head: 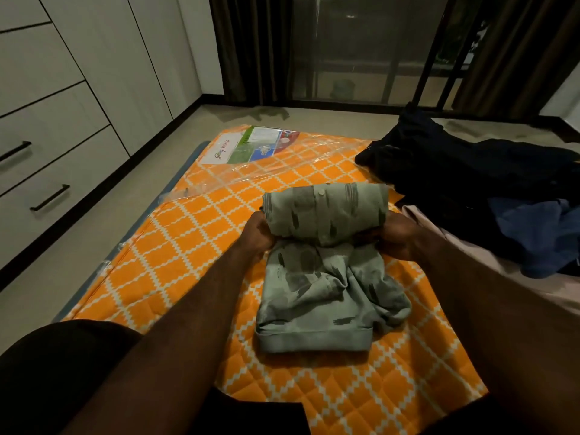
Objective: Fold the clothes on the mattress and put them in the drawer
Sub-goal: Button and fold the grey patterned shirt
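Observation:
A pale green patterned shirt [323,271] lies on the orange checked mattress [194,240], its far part doubled into a fold. My left hand [257,235] grips the fold's left end. At the fold's right end my right hand [397,235] holds the cloth the same way. The near half of the shirt lies rumpled between my forearms, hem toward me. A heap of dark and blue clothes [489,196] sits on the mattress to the right.
White drawers with black handles [50,197] line the left wall, all closed. A strip of beige floor [94,233] separates them from the mattress. Clear plastic wrap with a printed label [251,149] covers the mattress's far end. Dark curtains and a glass door stand beyond.

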{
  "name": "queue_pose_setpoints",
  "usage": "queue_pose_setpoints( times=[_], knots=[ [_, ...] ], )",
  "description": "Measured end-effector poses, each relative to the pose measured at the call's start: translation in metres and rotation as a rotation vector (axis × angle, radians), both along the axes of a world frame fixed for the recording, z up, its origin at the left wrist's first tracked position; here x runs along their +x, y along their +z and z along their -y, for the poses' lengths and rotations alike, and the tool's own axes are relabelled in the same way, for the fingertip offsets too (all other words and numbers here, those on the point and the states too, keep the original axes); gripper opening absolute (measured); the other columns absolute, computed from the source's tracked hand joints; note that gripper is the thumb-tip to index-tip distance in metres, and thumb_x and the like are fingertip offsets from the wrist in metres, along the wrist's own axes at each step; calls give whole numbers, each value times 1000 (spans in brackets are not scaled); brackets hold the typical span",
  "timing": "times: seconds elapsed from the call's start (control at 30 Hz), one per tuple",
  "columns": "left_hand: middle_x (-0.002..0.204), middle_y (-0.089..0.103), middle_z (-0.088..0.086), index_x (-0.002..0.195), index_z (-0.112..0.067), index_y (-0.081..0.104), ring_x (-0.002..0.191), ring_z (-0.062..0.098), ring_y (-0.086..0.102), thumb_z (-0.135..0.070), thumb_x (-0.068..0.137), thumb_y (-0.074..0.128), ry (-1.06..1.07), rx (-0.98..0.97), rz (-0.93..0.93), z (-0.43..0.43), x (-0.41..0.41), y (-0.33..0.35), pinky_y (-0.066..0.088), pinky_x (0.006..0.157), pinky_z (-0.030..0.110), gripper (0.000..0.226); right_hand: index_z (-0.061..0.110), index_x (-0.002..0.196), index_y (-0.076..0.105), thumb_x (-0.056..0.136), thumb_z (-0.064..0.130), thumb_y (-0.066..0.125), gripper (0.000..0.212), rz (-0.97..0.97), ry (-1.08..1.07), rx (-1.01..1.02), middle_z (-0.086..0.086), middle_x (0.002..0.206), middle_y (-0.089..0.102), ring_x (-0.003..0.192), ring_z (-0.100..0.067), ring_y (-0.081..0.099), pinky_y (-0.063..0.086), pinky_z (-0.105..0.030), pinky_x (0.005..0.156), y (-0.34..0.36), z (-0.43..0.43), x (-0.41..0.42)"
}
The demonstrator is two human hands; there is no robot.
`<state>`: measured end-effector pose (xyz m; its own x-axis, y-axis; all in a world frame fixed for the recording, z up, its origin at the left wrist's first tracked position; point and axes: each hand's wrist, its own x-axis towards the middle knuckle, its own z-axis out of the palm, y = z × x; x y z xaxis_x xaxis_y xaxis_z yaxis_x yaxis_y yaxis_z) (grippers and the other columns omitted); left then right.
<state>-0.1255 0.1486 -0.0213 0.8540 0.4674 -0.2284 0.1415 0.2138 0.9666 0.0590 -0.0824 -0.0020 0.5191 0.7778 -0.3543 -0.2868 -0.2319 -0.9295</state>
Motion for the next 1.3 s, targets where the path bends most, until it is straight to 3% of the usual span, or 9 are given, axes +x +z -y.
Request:
queue_pose_setpoints(
  times=[0.2, 0.27, 0.33, 0.43, 0.67, 0.8, 0.97, 1.13, 1.3],
  knots=[
    [99, 77, 0, 115, -10, 72, 94, 20, 72, -5, 98, 59, 11, 304, 183, -5, -5, -6, 60, 83, 34, 22, 2, 117, 67, 100, 10, 53, 23, -19, 3, 9, -24, 119, 68, 112, -37, 65, 54, -46, 98, 6, 7, -7],
    [98, 75, -10, 99, -34, 78, 97, 13, 68, -38, 79, 82, 7, 605, 213, -9, -7, -11, 58, 84, 33, 21, 7, 102, 74, 74, 29, 83, 37, -80, 4, 38, -19, 106, 71, 96, -29, 70, 58, -39, 87, 12, 9, -10],
    [105, 65, -2, 89, -26, 73, 100, -5, 59, -32, 72, 83, 47, 718, 234, -8, -7, -6, 52, 85, 24, 21, 9, 86, 74, 38, 37, 98, 60, -91, 46, 49, -14, 89, 73, 75, -23, 72, 60, -33, 68, 17, 11, -10],
    [118, 54, 9, 67, -20, 66, 102, -9, 56, 0, 69, 61, 41, 705, 251, -9, -1, 3, 46, 86, 21, 21, 11, 80, 73, 82, 11, 69, 4, -68, 140, -12, -14, 106, 72, 82, -28, 73, 60, -33, 67, 21, 8, -5],
    [156, 42, 2, 67, -23, 78, 144, 10, 35, 30, 61, 36, -477, 773, -115, -35, -23, 14, 43, 107, 41, 68, 4, 98, 80, 99, -16, 43, 42, 229, 400, -288, 7, 130, 69, 118, -18, 67, 58, -34, 91, 18, 4, 3],
    [158, 42, 6, 70, -42, 77, 152, 13, 26, 27, 67, 41, -368, 858, -72, -43, -28, 33, 42, 109, 45, 78, 7, 98, 80, 92, -25, 39, 52, 427, 194, -254, 1, 130, 67, 120, -12, 61, 54, -25, 86, 37, -6, -6],
    [139, 62, 5, 112, -18, 75, 134, 20, 51, 2, 90, 58, 111, 1042, -14, -4, -6, 70, 37, 104, 27, 34, 11, 109, 77, 101, 2, 47, 32, 703, -179, -52, 1, 118, 70, 106, -11, 64, 45, -15, 74, 75, -28, -16],
    [166, 26, 7, 155, -19, 37, 155, 36, 14, -48, 107, 37, 83, 1165, -483, 60, 10, 38, 19, 120, 54, 56, 25, 154, 43, 108, 37, 40, 48, 1129, 280, -457, -3, 165, 32, 156, -25, 17, 23, -47, 122, 41, -55, -55],
    [171, 0, 2, 161, -31, 16, 155, 40, -4, -55, 106, 21, 76, 924, -642, 82, -12, -10, 4, 123, 58, 60, 27, 164, 11, 109, 47, 17, 58, 1346, 380, -537, -1, 172, 6, 158, -21, -3, 1, -49, 125, -18, -51, -97]
  ],
)
